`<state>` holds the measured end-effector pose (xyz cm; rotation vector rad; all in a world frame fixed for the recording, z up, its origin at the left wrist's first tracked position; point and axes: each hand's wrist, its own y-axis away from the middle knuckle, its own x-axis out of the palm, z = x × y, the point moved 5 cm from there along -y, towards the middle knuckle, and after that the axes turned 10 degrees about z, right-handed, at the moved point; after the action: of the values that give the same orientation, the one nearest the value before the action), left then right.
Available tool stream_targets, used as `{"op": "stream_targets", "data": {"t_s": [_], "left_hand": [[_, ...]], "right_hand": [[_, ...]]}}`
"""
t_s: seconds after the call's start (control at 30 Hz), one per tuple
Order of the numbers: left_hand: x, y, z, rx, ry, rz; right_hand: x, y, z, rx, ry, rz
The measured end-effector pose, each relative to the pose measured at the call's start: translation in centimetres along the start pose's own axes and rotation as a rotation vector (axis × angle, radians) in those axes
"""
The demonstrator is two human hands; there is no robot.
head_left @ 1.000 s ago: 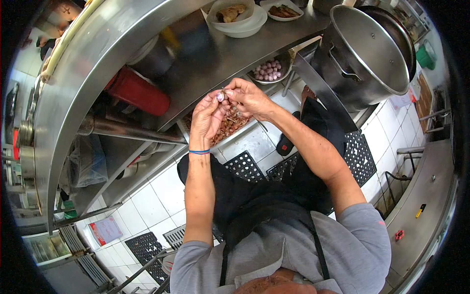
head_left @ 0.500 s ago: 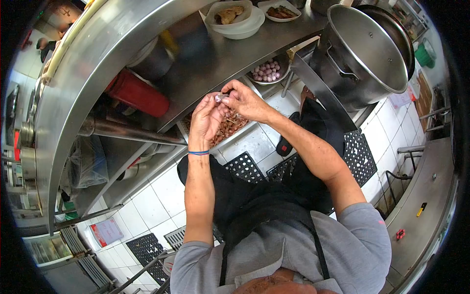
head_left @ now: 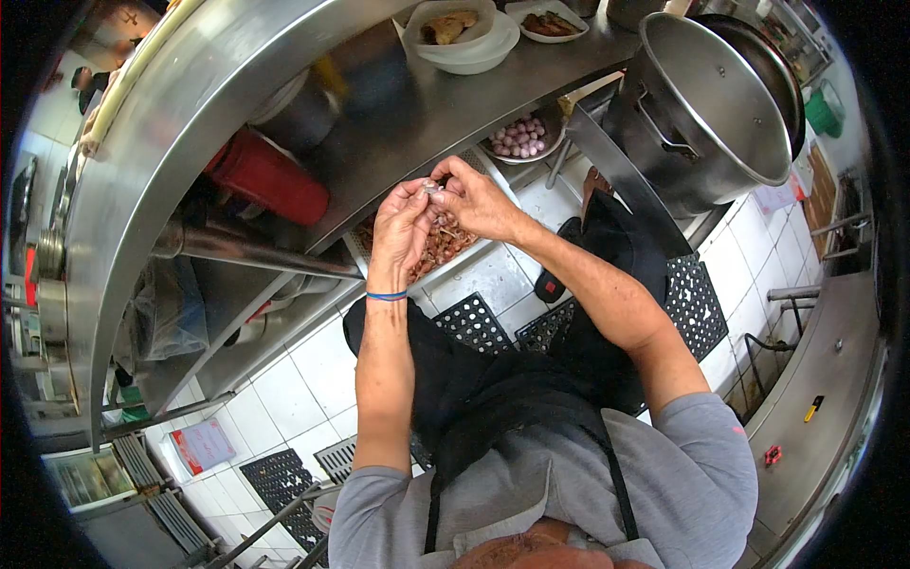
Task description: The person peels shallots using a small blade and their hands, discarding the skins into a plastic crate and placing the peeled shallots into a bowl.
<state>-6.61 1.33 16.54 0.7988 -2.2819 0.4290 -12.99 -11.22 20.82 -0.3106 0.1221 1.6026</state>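
A small pale shallot [head_left: 431,187] is pinched between my two hands, largely covered by the fingertips. My left hand [head_left: 400,232], palm turned up, closes its thumb and fingers on it from the left. From the right, my right hand [head_left: 479,202] presses thumb and forefinger on the same shallot; whether it also grips a bit of skin cannot be made out. Beneath both hands lie brown unpeeled shallots and loose skins [head_left: 442,248] in a white tray [head_left: 474,254]. Peeled purple shallots [head_left: 519,138] fill a bowl [head_left: 527,159] beyond my right hand.
A steel counter [head_left: 455,123] overhangs the tray, with white dishes of food [head_left: 464,62] on it. To the right stands a large steel pot [head_left: 654,123]. A red container [head_left: 270,180] lies on the left shelf. Black perforated mats [head_left: 474,322] cover parts of the tiled floor.
Both hands stay over the tray, with small shifts of the fingertips. The shallot has turned slightly and shows less between them. The view has moved a little.
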Motion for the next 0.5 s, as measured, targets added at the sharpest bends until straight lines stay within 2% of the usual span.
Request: {"op": "stream_targets", "data": {"t_s": [0.1, 0.2, 0.4, 0.5], "left_hand": [[-0.1, 0.1, 0.2, -0.005, -0.03, 0.036], [0.7, 0.1, 0.2, 0.005, -0.072, 0.063], [0.8, 0.0, -0.4, -0.01, -0.029, 0.027], [0.6, 0.1, -0.8, -0.036, -0.027, 0.006]], "right_hand": [[-0.1, 0.1, 0.4, 0.019, 0.031, 0.002], [0.2, -0.7, -1.1, -0.008, -0.251, -0.037], [-0.9, -0.2, -0.4, 0.218, -0.644, 0.057], [-2.3, 0.0, -0.5, 0.229, -0.756, -0.039]]}}
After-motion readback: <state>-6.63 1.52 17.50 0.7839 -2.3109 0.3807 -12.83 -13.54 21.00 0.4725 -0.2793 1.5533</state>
